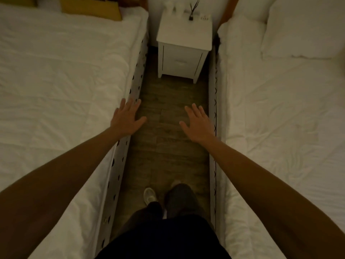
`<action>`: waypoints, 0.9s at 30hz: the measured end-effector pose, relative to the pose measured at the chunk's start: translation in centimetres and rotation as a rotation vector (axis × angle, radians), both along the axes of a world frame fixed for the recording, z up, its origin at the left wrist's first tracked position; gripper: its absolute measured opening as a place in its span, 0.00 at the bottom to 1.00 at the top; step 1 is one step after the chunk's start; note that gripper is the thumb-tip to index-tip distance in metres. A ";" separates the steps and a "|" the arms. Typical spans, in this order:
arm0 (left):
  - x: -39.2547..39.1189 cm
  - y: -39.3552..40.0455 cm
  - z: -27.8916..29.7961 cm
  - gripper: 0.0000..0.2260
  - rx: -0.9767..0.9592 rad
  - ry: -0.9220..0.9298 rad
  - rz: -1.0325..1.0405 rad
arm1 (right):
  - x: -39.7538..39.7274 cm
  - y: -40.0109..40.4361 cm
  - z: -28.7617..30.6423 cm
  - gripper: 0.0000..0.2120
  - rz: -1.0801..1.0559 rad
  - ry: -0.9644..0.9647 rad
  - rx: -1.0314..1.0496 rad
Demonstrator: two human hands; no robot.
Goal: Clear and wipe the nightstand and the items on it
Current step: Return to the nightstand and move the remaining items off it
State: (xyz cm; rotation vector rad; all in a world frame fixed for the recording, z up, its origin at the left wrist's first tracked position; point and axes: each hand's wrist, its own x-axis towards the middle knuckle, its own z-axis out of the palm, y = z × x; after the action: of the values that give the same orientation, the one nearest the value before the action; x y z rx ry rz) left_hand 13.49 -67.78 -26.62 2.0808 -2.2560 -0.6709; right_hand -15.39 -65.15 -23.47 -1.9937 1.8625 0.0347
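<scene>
Two beds stand side by side in a dim room, and a narrow strip of wooden floor [168,116] runs between them. The left bed [61,75] has a white quilted cover and a yellow-brown pillow [91,7] near its head. The right bed [280,113] is also white, with a white pillow [302,28] at its top.

At the far end of the aisle, against the wall, stands a small white nightstand [183,45] with one drawer in front. On its tabletop, along the back edge, there is a reed diffuser [192,11] with dark sticks. To the left of it are a few pale small items [175,9], too blurred to name. To the right of it lies a small white object [205,17] that I cannot identify. The front part of the tabletop carries nothing.

The person stands in the aisle, well apart from the nightstand, with both bare arms stretched forward. The left hand [127,118] is flat with the fingers spread, over the edge of the left bed; it holds nothing. The right hand [198,124] is also spread and empty, above the floor just beside the right bed. Below, dark trousers [175,202] and one light shoe [150,195] are visible.
</scene>
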 end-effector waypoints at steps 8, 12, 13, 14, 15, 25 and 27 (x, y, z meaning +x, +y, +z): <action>-2.1 -16.8 0.4 0.34 -0.034 -0.017 0.003 | -2.1 -17.7 -2.8 0.34 -0.035 -0.033 -0.009; -4.1 -25.9 0.5 0.34 -0.016 -0.013 0.032 | -4.2 -27.3 -2.9 0.35 -0.098 -0.087 0.023; -4.6 -27.8 0.6 0.35 -0.007 -0.010 0.038 | -4.7 -29.3 -2.6 0.35 -0.112 -0.111 0.033; -5.2 -29.9 0.6 0.35 -0.013 -0.009 0.037 | -5.4 -31.5 -2.3 0.35 -0.114 -0.126 0.032; -5.6 -31.7 0.7 0.35 -0.023 -0.007 0.036 | -6.0 -33.4 -2.1 0.34 -0.106 -0.128 0.024; -8.6 -46.7 0.6 0.35 -0.011 0.019 0.087 | -9.5 -49.4 -1.0 0.35 -0.078 -0.111 0.022; -8.9 -50.0 0.2 0.35 -0.015 0.034 0.077 | -9.7 -52.4 -1.1 0.36 -0.059 -0.105 0.025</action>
State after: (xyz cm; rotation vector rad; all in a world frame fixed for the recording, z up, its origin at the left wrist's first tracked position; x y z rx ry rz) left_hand 4.58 -117.76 -26.46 2.1199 -2.1447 -0.6780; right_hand -25.10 -117.57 -24.61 -1.8854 1.8441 -0.0619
